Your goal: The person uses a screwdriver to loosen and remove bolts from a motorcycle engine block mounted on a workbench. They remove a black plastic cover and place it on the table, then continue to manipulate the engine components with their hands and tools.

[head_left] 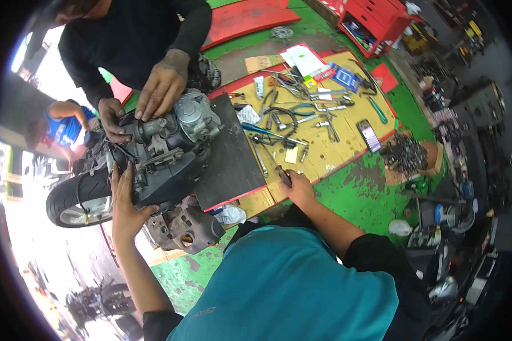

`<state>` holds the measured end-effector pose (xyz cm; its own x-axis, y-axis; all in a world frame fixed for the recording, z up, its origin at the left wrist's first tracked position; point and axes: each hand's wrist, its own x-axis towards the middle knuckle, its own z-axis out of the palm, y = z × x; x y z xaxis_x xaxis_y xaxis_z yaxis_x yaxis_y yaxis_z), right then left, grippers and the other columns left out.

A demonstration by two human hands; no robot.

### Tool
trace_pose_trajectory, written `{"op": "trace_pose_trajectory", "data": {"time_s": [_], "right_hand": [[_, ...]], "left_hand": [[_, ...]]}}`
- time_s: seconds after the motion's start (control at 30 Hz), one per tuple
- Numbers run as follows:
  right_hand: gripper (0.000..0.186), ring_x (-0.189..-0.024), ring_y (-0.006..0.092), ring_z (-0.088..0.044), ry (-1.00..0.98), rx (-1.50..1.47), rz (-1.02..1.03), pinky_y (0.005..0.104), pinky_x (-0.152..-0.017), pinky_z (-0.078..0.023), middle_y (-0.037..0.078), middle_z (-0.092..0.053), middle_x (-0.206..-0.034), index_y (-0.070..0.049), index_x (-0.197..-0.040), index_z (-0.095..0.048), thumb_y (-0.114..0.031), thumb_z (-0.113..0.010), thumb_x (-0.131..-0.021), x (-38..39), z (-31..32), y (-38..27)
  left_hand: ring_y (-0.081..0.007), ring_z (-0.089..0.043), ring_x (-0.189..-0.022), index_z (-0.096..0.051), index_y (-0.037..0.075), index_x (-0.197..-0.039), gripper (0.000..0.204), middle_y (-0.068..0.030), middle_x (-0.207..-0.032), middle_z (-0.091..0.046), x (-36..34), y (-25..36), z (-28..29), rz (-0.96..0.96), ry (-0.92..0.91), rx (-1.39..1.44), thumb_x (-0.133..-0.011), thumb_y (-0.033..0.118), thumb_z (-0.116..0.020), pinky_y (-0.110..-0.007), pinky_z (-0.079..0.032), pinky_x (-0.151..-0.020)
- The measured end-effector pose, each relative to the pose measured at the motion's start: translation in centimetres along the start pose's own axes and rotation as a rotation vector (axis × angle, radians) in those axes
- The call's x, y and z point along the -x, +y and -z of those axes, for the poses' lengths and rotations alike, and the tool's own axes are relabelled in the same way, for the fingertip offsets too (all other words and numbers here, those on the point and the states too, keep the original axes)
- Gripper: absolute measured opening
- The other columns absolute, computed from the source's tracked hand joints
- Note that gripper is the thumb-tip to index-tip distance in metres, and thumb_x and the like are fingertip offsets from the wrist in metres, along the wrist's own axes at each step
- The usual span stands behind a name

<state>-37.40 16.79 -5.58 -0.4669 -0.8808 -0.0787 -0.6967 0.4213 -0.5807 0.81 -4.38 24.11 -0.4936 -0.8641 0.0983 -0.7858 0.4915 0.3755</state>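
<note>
Grey engine (173,162): left of black board (236,165), near tyre (85,184).
Left grip (127,207): fingers and thumb parted, laid against engine.
Right grip (299,190): closed round screwdriver (283,175), at yellow surface (330,153) edge.

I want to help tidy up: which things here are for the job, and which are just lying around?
Seem part of the job:
- engine, touched by the left hand
- dark-handled tool, in the right hand

Probably just lying about:
- phone
- white paper
- blue packet
</note>
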Motion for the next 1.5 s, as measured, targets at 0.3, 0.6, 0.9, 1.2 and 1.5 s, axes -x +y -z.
{"op": "trace_pose_trajectory", "data": {"time_s": [0.3,0.6,0.9,1.2,1.5], "right_hand": [[0.029,-0.084,0.0306,-0.068,-0.147,-0.196,0.229,0.0414,-0.079,-0.054,0.016,-0.071,-0.089,-0.002,-0.112,-0.071,-0.019,-0.074,-0.089,-4.3,4.6,3.9],[0.019,-0.077,0.0238,-0.067,-0.26,-0.352,0.314,0.0352,-0.068,-0.054,0.013,-0.069,-0.09,-0.001,-0.111,-0.071,-0.008,-0.069,-0.093,-10.4,12.2,8.8],[0.016,-0.08,0.0199,-0.067,-0.258,-0.42,0.365,0.0328,-0.075,-0.054,0.014,-0.071,-0.089,0.003,-0.107,-0.072,-0.008,-0.066,-0.096,-13.6,12.6,7.3],[0.018,-0.084,0.019,-0.069,-0.454,-0.504,0.415,0.0321,-0.077,-0.054,0.012,-0.072,-0.094,0.003,-0.11,-0.071,-0.008,-0.065,-0.097,-11.3,10.2,3.0],[0.02,-0.087,0.0137,-0.066,-0.302,-0.577,0.299,0.029,-0.082,-0.051,0.01,-0.072,-0.096,0.005,-0.113,-0.069,-0.009,-0.062,-0.101,-11.0,10.6,3.9]], "left_hand": [[-0.042,-0.021,-0.154,-0.028,0.008,-0.161,0.115,-0.0251,-0.166,-0.023,4.6,3.1,-6.7,0.405,0.465,0.19,-0.068,0.023,-0.093,-0.05,-0.027,-0.122],[-0.0406,-0.044,-0.139,-0.049,0.007,-0.142,0.101,-0.0185,-0.149,-0.044,3.3,4.2,-9.1,0.523,0.718,-0.023,-0.057,0.033,-0.097,-0.049,-0.041,-0.114],[-0.0394,-0.05,-0.134,-0.054,0.007,-0.137,0.098,-0.0177,-0.142,-0.051,3.0,4.7,-8.3,0.565,0.681,-0.122,-0.057,0.046,-0.095,-0.048,-0.044,-0.11],[-0.0363,-0.045,-0.141,-0.046,0.004,-0.146,0.094,-0.0191,-0.151,-0.046,4.2,3.7,-7.9,0.517,0.753,0.271,-0.07,0.034,-0.093,-0.045,-0.039,-0.116],[-0.0326,-0.045,-0.142,-0.043,0.002,-0.149,0.083,-0.0164,-0.15,-0.049,9.8,-3.9,-11.3,0.701,1.074,0.914,-0.082,0.023,-0.085,-0.046,-0.037,-0.117]]}}
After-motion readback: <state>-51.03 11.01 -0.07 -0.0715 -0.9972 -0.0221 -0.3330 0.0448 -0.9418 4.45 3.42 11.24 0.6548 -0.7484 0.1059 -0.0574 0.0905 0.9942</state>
